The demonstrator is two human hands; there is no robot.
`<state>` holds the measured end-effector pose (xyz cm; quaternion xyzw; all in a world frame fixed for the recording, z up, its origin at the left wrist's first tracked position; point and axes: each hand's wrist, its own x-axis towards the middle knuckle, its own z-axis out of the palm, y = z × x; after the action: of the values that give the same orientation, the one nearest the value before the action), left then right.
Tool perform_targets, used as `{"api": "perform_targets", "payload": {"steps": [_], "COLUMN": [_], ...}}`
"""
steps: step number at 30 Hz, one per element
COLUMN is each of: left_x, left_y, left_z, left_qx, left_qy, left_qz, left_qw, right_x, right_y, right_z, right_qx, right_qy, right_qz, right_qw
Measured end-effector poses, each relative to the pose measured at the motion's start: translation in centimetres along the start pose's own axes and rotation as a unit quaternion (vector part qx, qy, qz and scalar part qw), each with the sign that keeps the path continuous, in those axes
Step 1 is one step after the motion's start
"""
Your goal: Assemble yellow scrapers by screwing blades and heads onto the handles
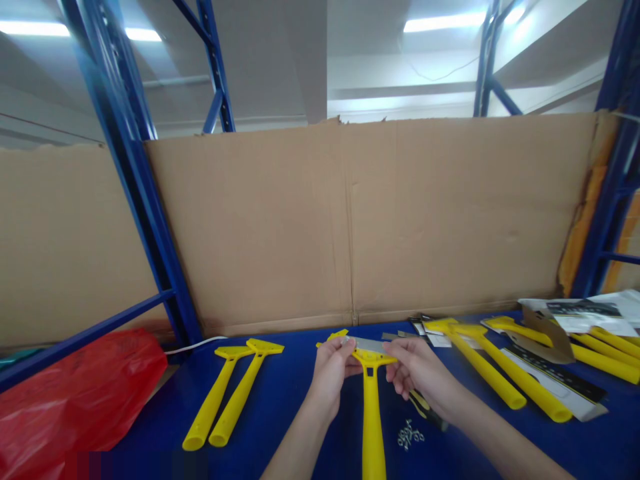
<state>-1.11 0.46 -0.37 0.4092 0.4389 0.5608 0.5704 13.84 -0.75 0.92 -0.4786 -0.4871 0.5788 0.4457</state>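
Observation:
A yellow scraper [373, 417] is held up in front of me, its handle pointing down towards my body. At its wide head lies a flat grey metal blade [369, 345]. My left hand [329, 372] is closed on the left end of the head, thumb against the blade. Pinched between the fingers of my right hand [419, 368] is the right end of the blade, close to the head's right corner. Below the right hand, a small pile of screws or wing nuts [410, 435] rests on the blue tabletop [280, 407].
Two yellow scraper handles [227, 393] lie at the left. More handles [493, 367] and black-and-white packaging [555, 377] cover the right side. A screwdriver-like tool [430, 412] is partly hidden by my right arm. Cardboard [260, 227] walls the back; red plastic [85, 400] sits far left.

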Motion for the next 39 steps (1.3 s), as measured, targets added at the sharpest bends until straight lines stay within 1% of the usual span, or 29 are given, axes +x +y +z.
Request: {"api": "perform_targets", "payload": {"steps": [4, 11, 13, 16, 19, 21, 24, 29, 35, 39], "left_x": [-0.1, 0.1, 0.1, 0.0, -0.2, -0.3, -0.4, -0.4, -0.4, -0.8], "left_y": [0.2, 0.2, 0.2, 0.4, 0.7, 0.7, 0.7, 0.5, 0.4, 0.2], "left_z": [0.1, -0.3, -0.4, -0.4, -0.2, 0.1, 0.5, 0.7, 0.8, 1.4], "left_qx": [-0.007, -0.017, -0.008, 0.004, 0.004, 0.003, -0.005, -0.027, -0.062, -0.05], "left_qy": [0.02, 0.01, 0.007, 0.004, 0.014, 0.026, 0.045, 0.06, 0.081, 0.076], "left_qz": [-0.008, -0.044, -0.056, -0.07, -0.057, -0.041, -0.024, -0.009, 0.007, 0.02], "left_qw": [1.0, 0.999, 0.998, 0.998, 0.998, 0.999, 0.999, 0.998, 0.995, 0.996], "right_x": [-0.1, 0.1, 0.2, 0.1, 0.1, 0.2, 0.4, 0.5, -0.2, -0.8], "right_y": [-0.1, 0.0, 0.0, -0.1, -0.2, -0.2, 0.0, 0.4, 0.6, 0.7], "right_z": [-0.1, -0.3, -0.3, -0.2, -0.1, -0.1, -0.1, 0.2, 0.8, 1.6], "right_qx": [0.011, 0.031, 0.041, 0.057, 0.061, 0.064, 0.074, 0.087, 0.079, 0.094], "right_qy": [-0.007, 0.001, 0.008, 0.035, 0.056, 0.055, 0.053, 0.072, 0.017, -0.04], "right_qz": [-0.002, 0.004, 0.005, 0.013, 0.033, 0.038, 0.033, 0.017, 0.03, 0.094], "right_qw": [1.0, 1.0, 0.999, 0.998, 0.996, 0.996, 0.995, 0.993, 0.996, 0.99]}}
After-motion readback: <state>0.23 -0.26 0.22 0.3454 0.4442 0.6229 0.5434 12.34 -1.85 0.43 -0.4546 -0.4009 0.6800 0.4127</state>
